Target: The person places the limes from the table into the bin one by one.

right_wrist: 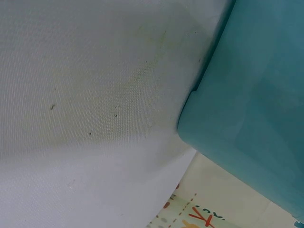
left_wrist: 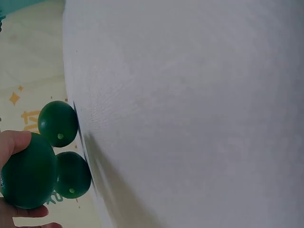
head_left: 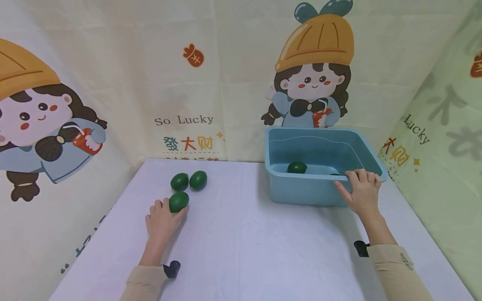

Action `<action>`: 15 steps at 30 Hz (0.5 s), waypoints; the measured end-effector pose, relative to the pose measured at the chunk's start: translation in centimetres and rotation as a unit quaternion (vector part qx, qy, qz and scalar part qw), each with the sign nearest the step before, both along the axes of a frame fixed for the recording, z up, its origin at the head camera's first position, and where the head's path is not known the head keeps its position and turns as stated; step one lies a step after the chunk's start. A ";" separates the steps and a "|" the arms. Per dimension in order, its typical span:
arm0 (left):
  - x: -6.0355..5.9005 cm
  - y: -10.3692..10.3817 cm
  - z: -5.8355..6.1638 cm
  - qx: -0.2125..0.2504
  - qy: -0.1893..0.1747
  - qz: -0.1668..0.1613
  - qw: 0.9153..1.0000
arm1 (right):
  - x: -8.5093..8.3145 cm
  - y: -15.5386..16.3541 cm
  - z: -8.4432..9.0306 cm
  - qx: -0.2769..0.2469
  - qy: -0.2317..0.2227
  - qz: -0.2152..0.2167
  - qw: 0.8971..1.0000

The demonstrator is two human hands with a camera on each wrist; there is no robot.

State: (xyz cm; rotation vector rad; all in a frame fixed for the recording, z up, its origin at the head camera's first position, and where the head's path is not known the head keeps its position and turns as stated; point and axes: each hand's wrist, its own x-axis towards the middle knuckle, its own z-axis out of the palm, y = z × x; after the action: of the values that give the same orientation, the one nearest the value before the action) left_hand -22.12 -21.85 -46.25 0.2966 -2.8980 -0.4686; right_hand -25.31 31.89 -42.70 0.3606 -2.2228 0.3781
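**Two hands, one lime and a blue tub**

We see the left hand [head_left: 161, 219] lying low on the white table [head_left: 241, 251], its fingers and thumb curled round the nearest green lime [head_left: 178, 202]. The left wrist view confirms this: a fingertip sits on top of the lime [left_wrist: 28, 178] and another finger shows beneath it, so the fruit is pinched from both sides. It sits on the table, or barely off it; we cannot tell which.

Two more limes [head_left: 188, 181] lie just behind it, touching each other. In the wrist view the held lime overlaps them, so it looks close to them or in contact.

The right hand [head_left: 362, 191] grips the near rim of the blue tub [head_left: 301, 190], fingers hooked over the edge into the basin and thumb pressed against the outer wall. We judge that this hold steadies the tub.

Inside the tub another lime [head_left: 296, 167] rests on the floor near the front wall, and a dark sliver beside it may be one more.

A cartoon-print curtain [head_left: 226, 83] hangs behind the table.
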 end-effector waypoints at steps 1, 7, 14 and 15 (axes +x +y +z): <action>0.0 0.1 0.0 -0.002 0.002 -0.001 1.000 | 0.0 0.0 0.0 0.001 0.003 0.001 1.000; -0.3 0.3 0.4 -0.004 0.009 -0.005 1.000 | -0.1 0.0 -0.1 -0.002 0.015 0.007 1.000; -0.6 0.6 1.0 0.000 0.008 -0.014 1.000 | -0.2 0.0 -0.2 0.000 0.013 0.005 1.000; -0.6 0.7 1.1 -0.001 0.009 -0.015 1.000 | -0.2 0.1 -0.3 0.000 0.012 0.005 1.000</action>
State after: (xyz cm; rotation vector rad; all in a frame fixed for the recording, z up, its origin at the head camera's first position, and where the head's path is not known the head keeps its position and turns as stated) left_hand -22.74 -21.18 -45.13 0.2487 -2.8884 -0.4713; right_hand -25.48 31.95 -42.96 0.3745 -2.1985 0.3767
